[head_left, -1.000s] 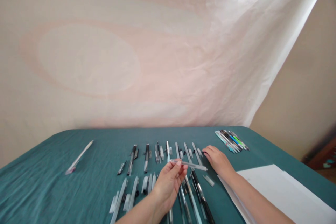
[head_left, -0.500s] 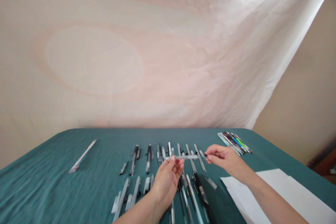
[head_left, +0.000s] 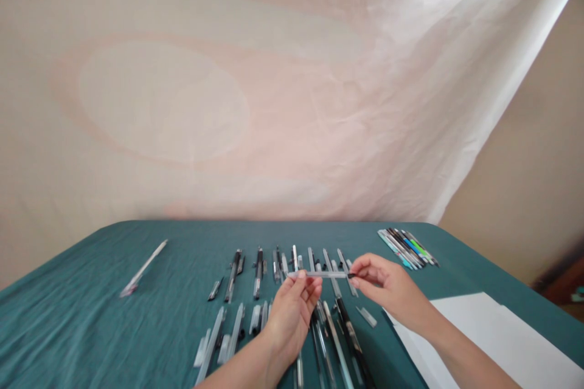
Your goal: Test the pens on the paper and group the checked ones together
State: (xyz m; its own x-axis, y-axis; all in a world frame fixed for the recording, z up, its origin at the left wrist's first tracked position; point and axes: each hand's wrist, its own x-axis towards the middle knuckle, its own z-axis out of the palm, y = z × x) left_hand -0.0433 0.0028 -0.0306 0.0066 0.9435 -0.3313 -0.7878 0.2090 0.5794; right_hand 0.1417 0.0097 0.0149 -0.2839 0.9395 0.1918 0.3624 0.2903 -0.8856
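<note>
A translucent pen barrel (head_left: 327, 275) lies level between the fingertips of my left hand (head_left: 292, 317), which is closed on its left end. At the barrel's right end, my right hand (head_left: 387, 287) pinches a small black pen part (head_left: 351, 276) between thumb and forefinger. The part meets the barrel's end; whether it sits inside cannot be made out. Below and behind both hands are rows of taken-apart pens, among them a black pen (head_left: 350, 334) and a pale pen (head_left: 336, 340). A clear cap (head_left: 366, 316) rests under my right hand.
White paper sheets (head_left: 497, 334) lie at the right on the green cloth (head_left: 82, 310). A bundle of pens (head_left: 408, 248) is at the back right. One white pen (head_left: 144, 268) lies alone on the left. A pale curtain (head_left: 274, 103) hangs behind the table.
My right hand has moved left, bringing the black part from a gap away up to the barrel's right end. My left hand stays almost still with the barrel.
</note>
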